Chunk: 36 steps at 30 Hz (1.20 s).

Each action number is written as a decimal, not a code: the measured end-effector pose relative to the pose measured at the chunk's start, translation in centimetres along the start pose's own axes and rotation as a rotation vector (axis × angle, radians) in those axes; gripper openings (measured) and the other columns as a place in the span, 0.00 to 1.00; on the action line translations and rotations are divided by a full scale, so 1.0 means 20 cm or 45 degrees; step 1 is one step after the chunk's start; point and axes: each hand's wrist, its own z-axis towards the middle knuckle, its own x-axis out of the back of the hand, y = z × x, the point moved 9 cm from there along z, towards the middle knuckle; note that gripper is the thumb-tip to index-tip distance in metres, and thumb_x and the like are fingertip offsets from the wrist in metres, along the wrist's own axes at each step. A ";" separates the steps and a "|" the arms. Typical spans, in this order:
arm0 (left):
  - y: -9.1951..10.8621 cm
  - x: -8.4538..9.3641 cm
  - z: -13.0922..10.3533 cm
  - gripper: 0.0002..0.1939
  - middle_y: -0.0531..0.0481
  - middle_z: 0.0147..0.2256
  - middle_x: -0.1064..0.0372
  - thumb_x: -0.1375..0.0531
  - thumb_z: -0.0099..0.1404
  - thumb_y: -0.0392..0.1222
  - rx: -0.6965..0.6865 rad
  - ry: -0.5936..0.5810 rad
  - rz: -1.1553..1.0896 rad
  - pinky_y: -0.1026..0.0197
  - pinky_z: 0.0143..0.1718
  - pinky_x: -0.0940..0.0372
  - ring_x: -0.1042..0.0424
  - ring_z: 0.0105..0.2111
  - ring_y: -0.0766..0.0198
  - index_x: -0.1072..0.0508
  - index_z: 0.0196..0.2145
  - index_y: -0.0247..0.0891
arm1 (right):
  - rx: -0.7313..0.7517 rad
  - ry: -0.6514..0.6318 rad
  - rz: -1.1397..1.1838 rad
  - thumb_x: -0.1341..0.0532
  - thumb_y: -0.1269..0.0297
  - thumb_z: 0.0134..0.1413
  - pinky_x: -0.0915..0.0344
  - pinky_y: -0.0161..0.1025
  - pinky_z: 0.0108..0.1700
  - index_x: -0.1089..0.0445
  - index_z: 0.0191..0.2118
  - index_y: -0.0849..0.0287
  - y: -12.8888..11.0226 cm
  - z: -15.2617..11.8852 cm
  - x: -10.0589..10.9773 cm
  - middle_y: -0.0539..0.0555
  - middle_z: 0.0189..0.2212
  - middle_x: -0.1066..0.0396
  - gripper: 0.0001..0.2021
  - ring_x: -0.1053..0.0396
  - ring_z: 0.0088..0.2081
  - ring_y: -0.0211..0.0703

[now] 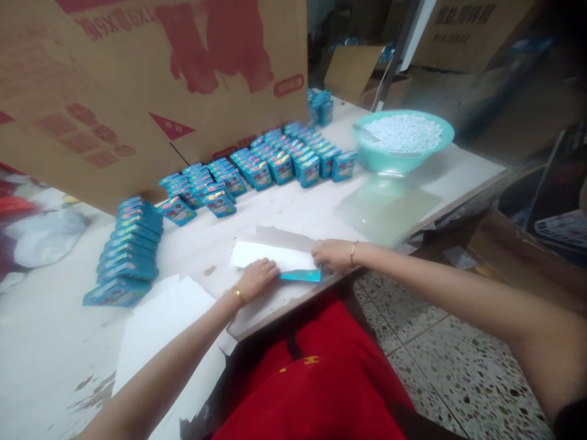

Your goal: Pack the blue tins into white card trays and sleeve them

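Observation:
A card sheet (284, 254), white on its upper face with a blue printed strip along its near edge, lies near the table's front edge. My left hand (259, 276) is closed at its near side, fingers pressed together on the card. At the card's right end my right hand (334, 255) pinches the edge with curled fingers. A greyish flat piece (284, 237) shows just behind the card. A stack of white sheets (172, 330) lies under my left forearm.
Rows of filled-looking small blue boxes (279, 168) stand behind my hands, with another row of blue boxes (131, 247) at left. A turquoise basin (383, 160) of small white pieces stands at right. A large carton (137, 79) walls off the back.

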 end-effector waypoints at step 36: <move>0.11 0.03 0.04 0.06 0.50 0.31 0.28 0.43 0.56 0.40 0.458 -0.372 -0.421 0.63 0.33 0.41 0.30 0.32 0.61 0.28 0.32 0.40 | -0.201 0.050 -0.166 0.43 0.70 0.58 0.42 0.40 0.42 0.28 0.35 0.65 -0.08 0.16 -0.09 0.60 0.36 0.31 0.07 0.36 0.41 0.47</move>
